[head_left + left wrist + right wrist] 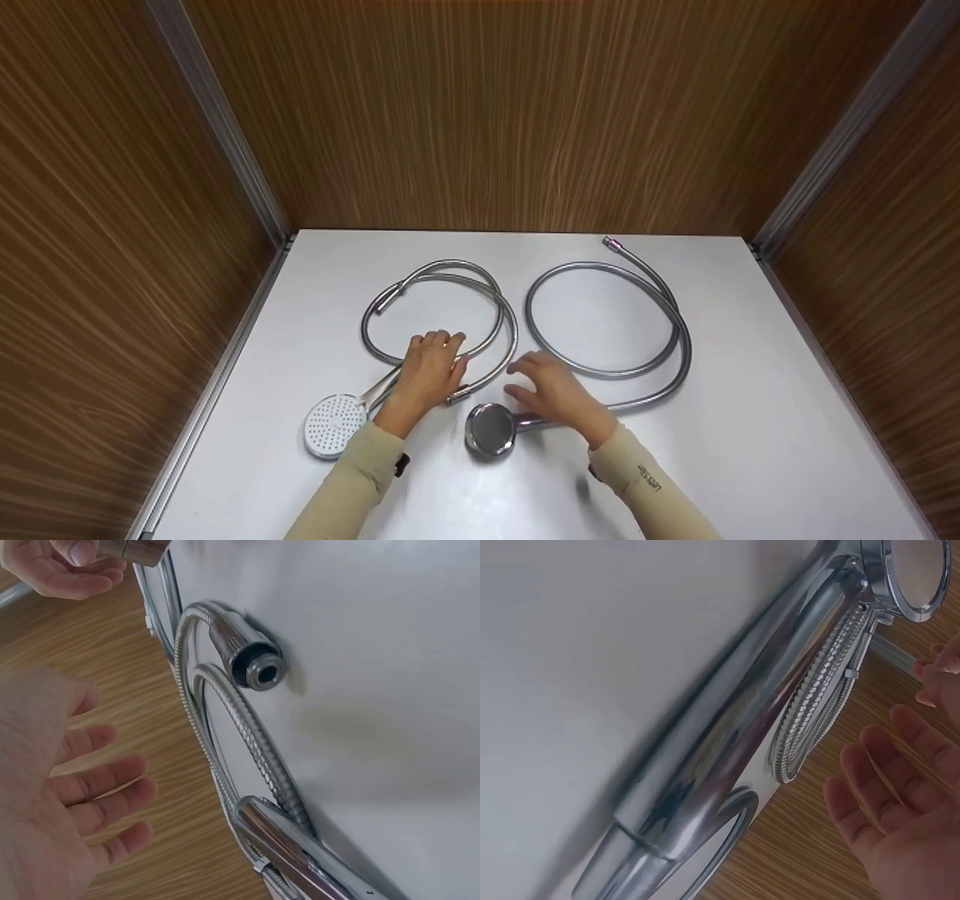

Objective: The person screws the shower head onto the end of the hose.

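My left hand [430, 373] hovers over the left hose, fingers spread and holding nothing. Below it to the left lies a shower head [331, 436] with a white dotted face, its chrome handle [300, 855] partly covered in the head view. The left flexible hose [513, 330] is coiled, with a chrome end fitting [244, 652] near the left thumb. My right hand [553, 390], fingers loosely bent, is above the handle [735, 712] of a second, chrome shower head [491, 430]. That handle joins the right grey hose [686, 352]; no grip on it shows.
The second fitting of the left hose [382, 302] lies inside its loop. At the far right, the right hose's free end fitting [613, 244] points toward the back. Wood-grain panels [480, 112] enclose the white table [750, 450] at the back and both sides.
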Available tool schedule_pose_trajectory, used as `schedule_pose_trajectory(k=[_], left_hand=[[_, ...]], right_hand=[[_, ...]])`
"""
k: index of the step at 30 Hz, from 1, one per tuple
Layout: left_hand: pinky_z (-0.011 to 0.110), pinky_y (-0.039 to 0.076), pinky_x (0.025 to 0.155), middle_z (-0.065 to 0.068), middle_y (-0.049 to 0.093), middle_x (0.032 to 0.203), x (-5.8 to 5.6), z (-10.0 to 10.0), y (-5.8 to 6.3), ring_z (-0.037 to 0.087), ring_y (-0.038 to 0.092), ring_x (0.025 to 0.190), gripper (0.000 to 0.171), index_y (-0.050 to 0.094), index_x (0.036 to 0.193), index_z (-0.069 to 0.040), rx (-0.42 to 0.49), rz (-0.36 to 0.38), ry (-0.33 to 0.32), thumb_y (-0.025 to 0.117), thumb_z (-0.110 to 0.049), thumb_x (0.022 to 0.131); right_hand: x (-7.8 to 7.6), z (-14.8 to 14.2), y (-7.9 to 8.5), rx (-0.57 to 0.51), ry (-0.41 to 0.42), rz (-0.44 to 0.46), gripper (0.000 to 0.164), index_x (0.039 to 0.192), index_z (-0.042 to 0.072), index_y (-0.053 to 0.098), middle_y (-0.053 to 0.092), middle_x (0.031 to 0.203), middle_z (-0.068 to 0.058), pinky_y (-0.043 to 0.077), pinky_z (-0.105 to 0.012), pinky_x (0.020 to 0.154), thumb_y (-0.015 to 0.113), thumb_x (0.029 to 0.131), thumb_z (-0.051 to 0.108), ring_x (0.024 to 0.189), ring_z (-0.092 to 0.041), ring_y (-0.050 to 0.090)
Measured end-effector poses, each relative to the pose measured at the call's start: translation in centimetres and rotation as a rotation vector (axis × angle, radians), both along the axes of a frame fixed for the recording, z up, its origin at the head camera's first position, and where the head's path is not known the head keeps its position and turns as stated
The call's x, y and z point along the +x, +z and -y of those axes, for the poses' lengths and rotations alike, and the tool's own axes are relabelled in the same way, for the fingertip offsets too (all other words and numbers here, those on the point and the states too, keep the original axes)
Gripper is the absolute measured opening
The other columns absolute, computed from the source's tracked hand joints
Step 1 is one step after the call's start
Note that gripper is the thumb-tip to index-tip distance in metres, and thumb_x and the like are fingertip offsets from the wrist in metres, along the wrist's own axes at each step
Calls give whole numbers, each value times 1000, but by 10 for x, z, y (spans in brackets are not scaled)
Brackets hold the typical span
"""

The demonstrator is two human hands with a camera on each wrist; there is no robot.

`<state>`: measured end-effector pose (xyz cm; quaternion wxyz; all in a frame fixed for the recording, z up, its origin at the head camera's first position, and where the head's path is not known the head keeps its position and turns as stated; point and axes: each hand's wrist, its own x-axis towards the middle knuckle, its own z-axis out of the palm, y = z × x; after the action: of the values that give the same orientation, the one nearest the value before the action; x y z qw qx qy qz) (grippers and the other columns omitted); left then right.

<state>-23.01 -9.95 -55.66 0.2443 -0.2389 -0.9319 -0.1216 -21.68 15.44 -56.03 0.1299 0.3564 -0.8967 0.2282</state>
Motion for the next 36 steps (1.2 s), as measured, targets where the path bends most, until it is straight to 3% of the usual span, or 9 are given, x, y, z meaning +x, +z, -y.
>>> schedule_pose_trajectory(k=[15, 36], left_hand=[[49, 53, 82, 16, 71, 104, 7, 29, -7, 35, 70, 96, 34, 70, 123, -4, 38, -16, 39, 74, -23, 95], [48, 53, 87, 19, 69, 109, 21, 50, -16, 34, 69, 98, 43, 67, 127, -1, 41, 4, 112, 80, -23, 92]], right_hand=[[-1, 31, 3, 57, 41, 39, 28, 115, 4, 74, 72, 109, -11, 56, -43, 94, 77, 95, 23, 105, -29, 67], [0, 57, 1, 90, 99, 35, 29, 117, 5, 74, 74, 110, -9, 56, -40, 91, 78, 95, 24, 99, -26, 66]])
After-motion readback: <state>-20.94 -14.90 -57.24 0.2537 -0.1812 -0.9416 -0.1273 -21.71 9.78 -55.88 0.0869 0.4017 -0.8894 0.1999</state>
